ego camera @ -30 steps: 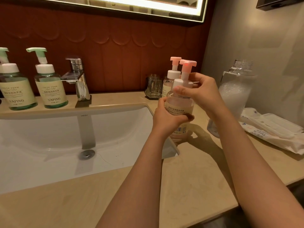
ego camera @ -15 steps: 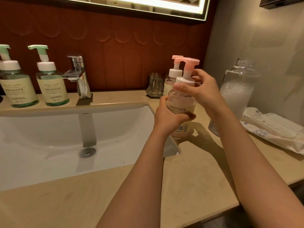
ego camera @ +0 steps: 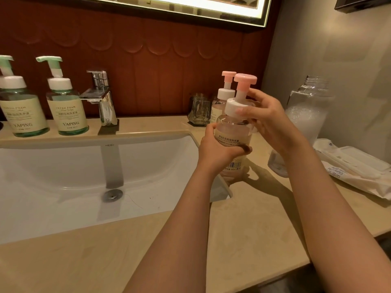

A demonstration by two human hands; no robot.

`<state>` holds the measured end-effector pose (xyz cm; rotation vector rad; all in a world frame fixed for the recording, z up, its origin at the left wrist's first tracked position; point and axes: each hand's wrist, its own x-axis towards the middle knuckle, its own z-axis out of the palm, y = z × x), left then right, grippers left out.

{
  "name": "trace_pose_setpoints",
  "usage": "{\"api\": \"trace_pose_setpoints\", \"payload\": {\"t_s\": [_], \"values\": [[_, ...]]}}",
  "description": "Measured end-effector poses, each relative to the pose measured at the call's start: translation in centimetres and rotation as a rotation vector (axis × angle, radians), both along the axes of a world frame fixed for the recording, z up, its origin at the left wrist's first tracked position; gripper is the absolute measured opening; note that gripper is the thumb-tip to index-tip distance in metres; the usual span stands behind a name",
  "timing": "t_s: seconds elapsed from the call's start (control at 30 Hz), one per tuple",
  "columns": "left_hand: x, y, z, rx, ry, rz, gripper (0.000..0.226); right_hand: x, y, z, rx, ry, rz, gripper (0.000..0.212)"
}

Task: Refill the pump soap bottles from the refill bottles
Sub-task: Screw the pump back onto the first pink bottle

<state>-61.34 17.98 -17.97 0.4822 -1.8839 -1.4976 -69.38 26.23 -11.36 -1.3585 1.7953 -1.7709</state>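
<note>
A clear pump soap bottle (ego camera: 232,134) with a pink pump head stands at the sink's right corner. My left hand (ego camera: 218,149) grips its body around the label. My right hand (ego camera: 266,121) holds the white pump collar (ego camera: 233,106), fingers curled around it. A second pink pump bottle (ego camera: 224,96) stands just behind, partly hidden. To the right a clear uncapped refill bottle (ego camera: 304,123) holds white foamy liquid. Two green pump bottles (ego camera: 67,111) (ego camera: 21,113) stand at the far left by the wall.
A chrome faucet (ego camera: 101,98) rises behind the white sink basin (ego camera: 74,172). A dark glass tumbler (ego camera: 198,111) stands near the wall. A pack of wet wipes (ego camera: 355,172) lies at the right. The beige counter (ego camera: 243,229) runs along the front.
The pump head has turned under my right hand, its pink top now facing more toward me. My left hand keeps its grip on the bottle.
</note>
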Motion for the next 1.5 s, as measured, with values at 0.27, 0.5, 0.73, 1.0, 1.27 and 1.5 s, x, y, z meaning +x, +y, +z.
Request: {"api": "trace_pose_setpoints", "payload": {"t_s": [0.27, 0.5, 0.73, 1.0, 1.27, 1.5], "values": [[-0.1, 0.0, -0.1, -0.01, -0.005, 0.014, 0.08, 0.5, -0.9, -0.4, -0.118, 0.053, -0.25, 0.045], [-0.1, 0.1, 0.0, -0.002, -0.012, 0.011, 0.081, 0.6, -0.6, -0.2, -0.104, 0.097, -0.231, 0.049], [0.0, 0.1, 0.1, -0.005, -0.009, -0.006, 0.08, 0.5, -0.5, -0.2, -0.088, 0.153, -0.275, 0.051], [-0.1, 0.0, 0.0, -0.008, -0.015, 0.006, 0.081, 0.5, -0.4, 0.0, -0.071, 0.238, -0.329, 0.047], [-0.1, 0.0, -0.1, 0.0, -0.015, 0.008, 0.081, 0.5, -0.5, -0.1, -0.043, 0.313, -0.377, 0.048], [-0.3, -0.1, -0.1, 0.006, -0.029, 0.023, 0.081, 0.8, -1.2, -0.5, 0.0, 0.435, -0.514, 0.056]]}}
